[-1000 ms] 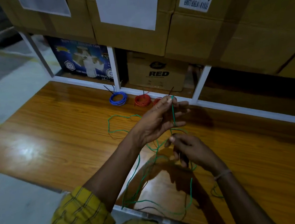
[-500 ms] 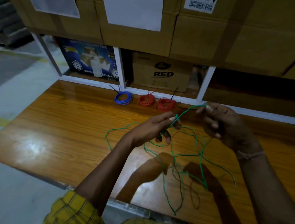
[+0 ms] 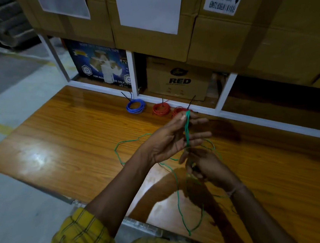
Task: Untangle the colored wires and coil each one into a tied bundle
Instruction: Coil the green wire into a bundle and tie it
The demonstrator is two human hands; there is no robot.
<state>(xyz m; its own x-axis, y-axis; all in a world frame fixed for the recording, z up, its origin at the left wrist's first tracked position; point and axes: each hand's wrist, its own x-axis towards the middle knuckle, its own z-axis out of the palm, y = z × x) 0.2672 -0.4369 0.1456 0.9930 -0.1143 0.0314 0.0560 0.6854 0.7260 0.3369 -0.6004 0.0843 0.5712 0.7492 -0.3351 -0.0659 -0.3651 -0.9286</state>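
A long green wire (image 3: 178,197) hangs in loose loops over the wooden table (image 3: 70,141). My left hand (image 3: 173,139) is raised, with several turns of the green wire running upright across its palm and fingers. Just below it, my right hand (image 3: 203,166) pinches the same wire. A blue coil (image 3: 135,106) tied with a black zip tie lies at the back of the table. Beside it are one red coil (image 3: 161,108) and a second red coil (image 3: 179,111), partly hidden behind my left fingers.
A white metal rack frame (image 3: 132,73) runs along the table's far edge. It holds cardboard boxes (image 3: 178,77) and a blue printed box (image 3: 100,64). The table's near left edge (image 3: 51,191) drops to a grey floor.
My right hand has come down from the upper right to just under my left hand. My left hand has turned upright, and the green wire is now wrapped along it.
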